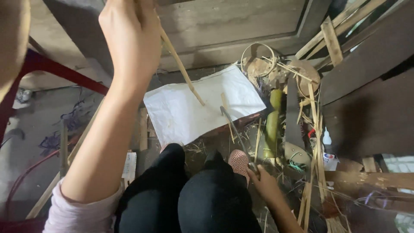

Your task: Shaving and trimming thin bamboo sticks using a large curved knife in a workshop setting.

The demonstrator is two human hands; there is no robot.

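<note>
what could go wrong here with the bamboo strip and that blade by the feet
The right hand grips a long blade beside the pink slipper, so a slip might cut the foot. The left hand holds the thin bamboo strip high, where it may flex or splinter. Loose bamboo scraps could trip.

thin bamboo strip [183, 71], slanted, over white sheet [202, 105]

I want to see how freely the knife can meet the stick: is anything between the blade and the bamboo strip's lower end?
Nothing visible: only the white sheet lies beneath the gap between blade and bamboo strip.
</note>
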